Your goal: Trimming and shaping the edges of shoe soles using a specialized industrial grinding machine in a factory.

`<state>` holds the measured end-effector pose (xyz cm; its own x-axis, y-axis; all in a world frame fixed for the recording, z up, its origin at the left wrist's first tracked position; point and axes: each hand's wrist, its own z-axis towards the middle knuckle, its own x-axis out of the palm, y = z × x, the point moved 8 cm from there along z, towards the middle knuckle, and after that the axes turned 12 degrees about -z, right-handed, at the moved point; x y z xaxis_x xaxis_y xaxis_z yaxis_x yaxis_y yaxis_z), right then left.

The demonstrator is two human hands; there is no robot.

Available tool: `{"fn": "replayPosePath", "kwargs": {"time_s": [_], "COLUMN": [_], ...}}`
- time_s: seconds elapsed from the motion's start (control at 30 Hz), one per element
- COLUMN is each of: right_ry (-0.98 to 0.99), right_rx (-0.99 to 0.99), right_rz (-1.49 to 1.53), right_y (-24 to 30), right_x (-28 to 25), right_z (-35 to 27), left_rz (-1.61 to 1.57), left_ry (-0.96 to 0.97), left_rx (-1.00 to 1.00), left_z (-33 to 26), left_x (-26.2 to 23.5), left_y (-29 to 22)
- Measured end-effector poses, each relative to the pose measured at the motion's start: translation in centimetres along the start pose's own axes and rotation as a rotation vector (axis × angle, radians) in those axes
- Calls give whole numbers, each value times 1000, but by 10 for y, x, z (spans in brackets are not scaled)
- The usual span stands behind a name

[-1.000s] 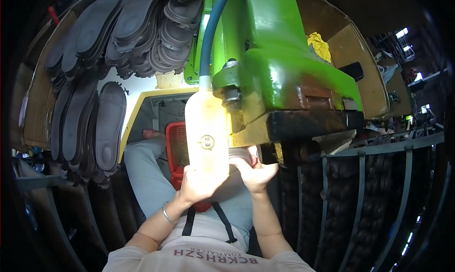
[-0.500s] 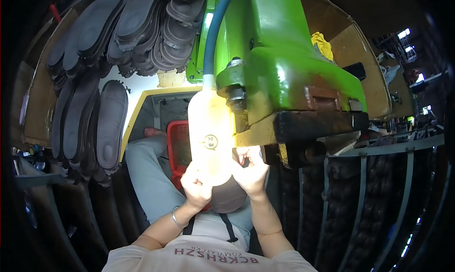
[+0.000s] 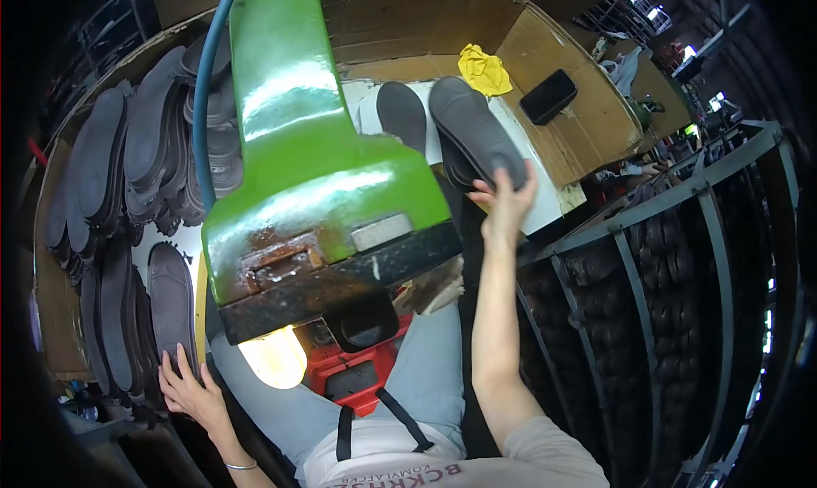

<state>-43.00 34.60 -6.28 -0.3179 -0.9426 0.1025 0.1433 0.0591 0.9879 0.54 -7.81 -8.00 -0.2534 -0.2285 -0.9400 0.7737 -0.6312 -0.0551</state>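
My left hand (image 3: 191, 394), fingers spread, touches the near end of a single dark grey shoe sole (image 3: 173, 296) lying at the left. My right hand (image 3: 506, 207) reaches far out to the right. Its fingertips rest on the near end of the top sole of a small stack of soles (image 3: 475, 122), with the fingers apart. Another grey sole (image 3: 402, 118) lies just left of that stack. Between my hands stands a green machine head (image 3: 328, 190) with a dark lower edge, and a lit lamp (image 3: 277, 359) glows under it.
Many soles (image 3: 155, 139) are piled in a cardboard-walled area at the left. A yellow cloth (image 3: 485, 69) and a black oblong object (image 3: 548, 97) lie at the back right. A red basket (image 3: 353, 377) sits between my legs. Metal racks (image 3: 638, 275) line the right; a blue hose (image 3: 204, 105) runs up the machine.
My hands have parted from beneath the lamp, where they held a grey-brown piece. The left has gone to the left-hand sole, the right to the right-hand stack. The view has shifted rightward.
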Motion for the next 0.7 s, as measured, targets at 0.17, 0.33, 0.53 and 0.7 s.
{"fn": "replayPosePath", "kwargs": {"time_s": [0.17,0.33,0.53,0.7], "right_ry": [119,562,975,819], "right_rx": [254,117,885,698], "right_rz": [-268,-186,155,197], "right_y": [-39,-76,-89,-58], "right_x": [27,41,8,-55], "right_z": [-22,-144,-279,-282], "left_rz": [-176,-786,-1218,-2345], "left_ry": [-27,16,422,663], "left_rx": [-9,257,718,-181], "left_z": [9,14,-16,-70], "left_x": [-13,-100,-73,36], "left_y": [27,-18,-130,-157]}}
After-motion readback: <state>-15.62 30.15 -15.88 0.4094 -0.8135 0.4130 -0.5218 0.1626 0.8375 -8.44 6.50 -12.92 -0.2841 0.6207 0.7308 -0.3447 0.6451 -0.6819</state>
